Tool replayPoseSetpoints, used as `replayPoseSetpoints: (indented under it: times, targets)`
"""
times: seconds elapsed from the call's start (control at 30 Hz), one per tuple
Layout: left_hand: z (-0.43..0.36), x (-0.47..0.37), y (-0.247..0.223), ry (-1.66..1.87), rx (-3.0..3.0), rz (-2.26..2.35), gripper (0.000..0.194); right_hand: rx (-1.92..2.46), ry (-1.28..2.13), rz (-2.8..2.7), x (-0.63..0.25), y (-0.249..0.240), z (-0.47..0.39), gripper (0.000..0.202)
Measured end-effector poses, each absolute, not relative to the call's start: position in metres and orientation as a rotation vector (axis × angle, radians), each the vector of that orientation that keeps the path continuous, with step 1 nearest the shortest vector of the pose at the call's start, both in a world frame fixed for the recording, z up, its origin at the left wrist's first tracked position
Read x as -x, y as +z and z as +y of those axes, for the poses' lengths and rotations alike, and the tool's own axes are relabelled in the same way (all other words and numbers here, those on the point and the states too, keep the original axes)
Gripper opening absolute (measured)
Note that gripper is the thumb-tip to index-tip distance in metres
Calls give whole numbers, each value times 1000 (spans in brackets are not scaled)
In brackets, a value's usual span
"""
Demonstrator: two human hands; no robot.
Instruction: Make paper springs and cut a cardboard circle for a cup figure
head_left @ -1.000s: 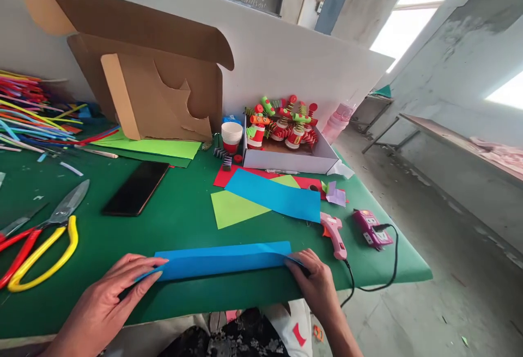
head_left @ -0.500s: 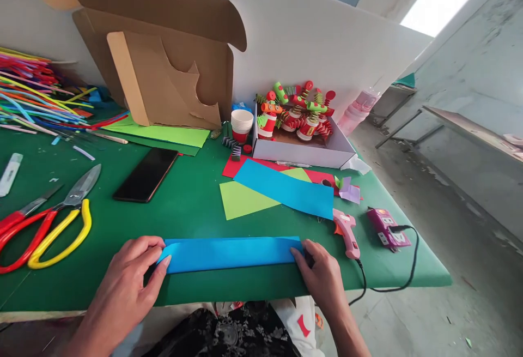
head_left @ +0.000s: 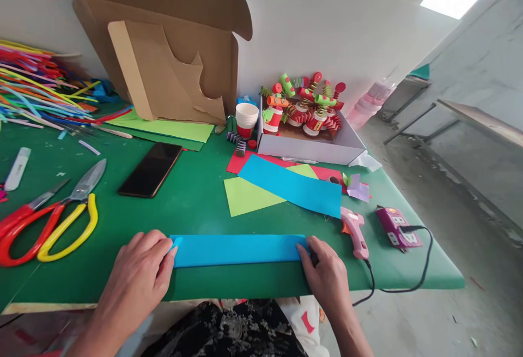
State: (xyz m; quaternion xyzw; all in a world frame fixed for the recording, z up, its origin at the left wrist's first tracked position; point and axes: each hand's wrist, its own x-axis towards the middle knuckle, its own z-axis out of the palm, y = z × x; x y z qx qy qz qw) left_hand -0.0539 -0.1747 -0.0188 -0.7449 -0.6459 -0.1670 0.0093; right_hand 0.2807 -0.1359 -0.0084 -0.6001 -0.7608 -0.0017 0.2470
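Observation:
A folded strip of blue paper (head_left: pixel 239 250) lies level along the front of the green table, stretched between my two hands. My left hand (head_left: pixel 143 267) pinches its left end, the thumb on top and the fingers curled behind. At the right end, my right hand (head_left: pixel 324 270) grips the corner the same way, thumb pressed on the face. Beyond the strip rests another blue paper piece (head_left: pixel 292 185), lying across a light green piece (head_left: pixel 249 196) and a red one (head_left: pixel 237 162). A pink glue gun (head_left: pixel 356 233) lies just past my right hand.
Red-and-yellow scissors (head_left: pixel 67 221) and a black phone (head_left: pixel 151 169) lie on the left. A white box (head_left: pixel 310 152) of paper-spring figures stands at the back, beside stacked paper cups (head_left: pixel 246 120). A purple power socket (head_left: pixel 396 229) with a cord sits near the right edge.
The blue strip's fold now looks flatter and its upper edge straighter, with both hands still at its ends. The whole view has shifted slightly, moving everything a little to the right.

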Motion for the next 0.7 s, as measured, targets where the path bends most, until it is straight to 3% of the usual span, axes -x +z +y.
replayPoseSetpoints:
  times: [0.7]
  targets:
    - [-173, 53, -12, -210, 2320, -2052, 42, 1627, -69, -2084, -278, -10, -138, 30]
